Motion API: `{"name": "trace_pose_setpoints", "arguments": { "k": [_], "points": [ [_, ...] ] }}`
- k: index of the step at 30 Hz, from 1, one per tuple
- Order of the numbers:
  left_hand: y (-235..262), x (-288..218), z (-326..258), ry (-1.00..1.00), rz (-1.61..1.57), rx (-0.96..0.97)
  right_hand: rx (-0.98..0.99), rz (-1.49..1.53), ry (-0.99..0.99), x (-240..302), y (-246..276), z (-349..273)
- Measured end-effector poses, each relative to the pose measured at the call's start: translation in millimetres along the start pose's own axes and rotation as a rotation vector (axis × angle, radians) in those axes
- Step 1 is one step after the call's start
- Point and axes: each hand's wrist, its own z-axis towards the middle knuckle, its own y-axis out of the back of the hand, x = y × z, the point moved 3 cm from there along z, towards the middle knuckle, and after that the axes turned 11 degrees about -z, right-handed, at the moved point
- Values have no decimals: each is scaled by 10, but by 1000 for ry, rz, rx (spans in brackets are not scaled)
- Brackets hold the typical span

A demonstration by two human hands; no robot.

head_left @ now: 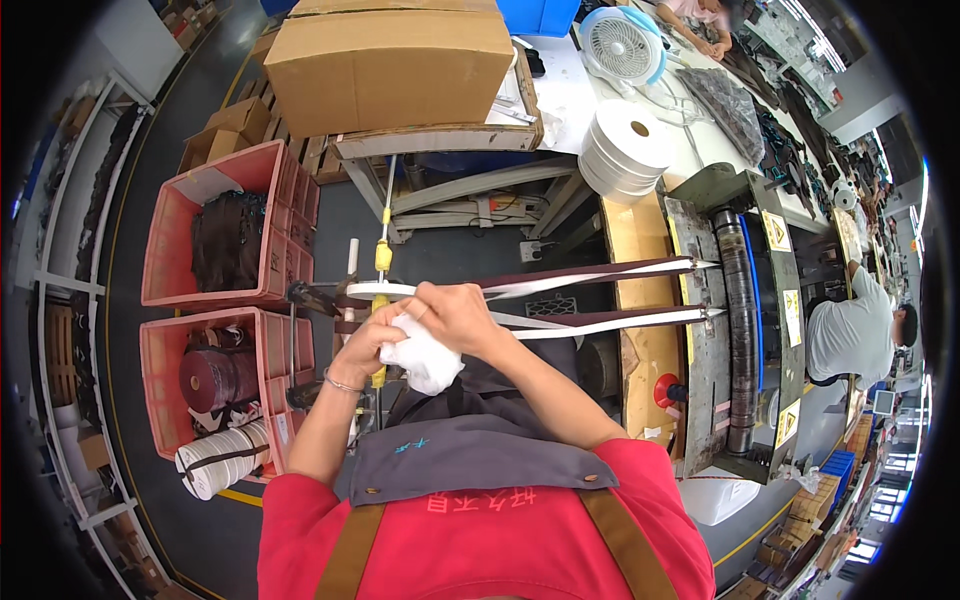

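A crumpled, thin white wad [428, 362] hangs between my hands in front of my apron; whether it is plastic film or cloth I cannot tell. My left hand [362, 350] is closed on its left side. From above, the curled fingers of my right hand [458, 315] pinch its upper part. Just beyond my fingers lies a flat white roll of tape [380, 290], partly covered by my right hand. Dark maroon strips [580, 276] and white strips [610, 329] run from behind my hands rightward to the machine.
On the right stands a machine with a dark roller [738, 330] and pointed guides. White tape rolls [625, 145] are stacked beyond it. Pink crates [165, 240] hold dark material at left. A cardboard box [390, 75] and a fan [620, 47] sit ahead. Other people work at right.
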Motion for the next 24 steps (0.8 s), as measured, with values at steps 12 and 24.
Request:
{"name": "trace_pose_setpoints", "arguments": {
  "k": [12, 24],
  "points": [
    [171, -106, -100, -237, -610, -31, -173, -469, -103, -278, 182, -616],
    [155, -135, -168, -287, -557, -88, -232, -264, 42, -90, 95, -261]
  ]
}}
